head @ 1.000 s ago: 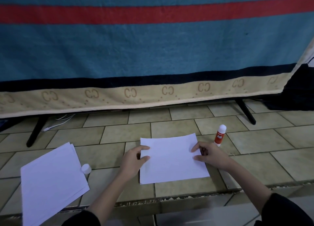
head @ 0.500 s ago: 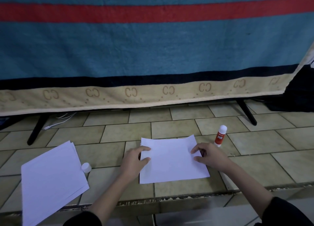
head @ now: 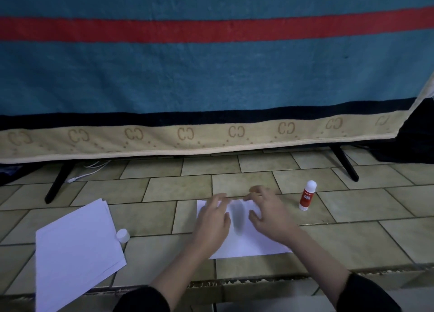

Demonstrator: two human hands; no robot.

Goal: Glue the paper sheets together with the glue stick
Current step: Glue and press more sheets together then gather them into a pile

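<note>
Now both hands press flat on the paper sheets [head: 244, 243]: left hand [head: 211, 220], right hand [head: 270, 215], fingers spread. Nearer the right hand, the glue stick [head: 307, 195] stands upright.

Both the left hand [head: 212, 220] and right hand [head: 270, 214] press flat on the paper sheet [head: 246, 243].

Tiled surface [head: 164, 189], beige-green rectangular tiles with dark grout, chipped front edge nearest the camera. Behind it hangs a blanket [head: 211, 77]: teal with red stripe, navy band, tan border with CC motifs. Two black slanted legs [head: 57, 182] below the blanket; white cable [head: 91, 168] beside the left one. Dim light.
</note>
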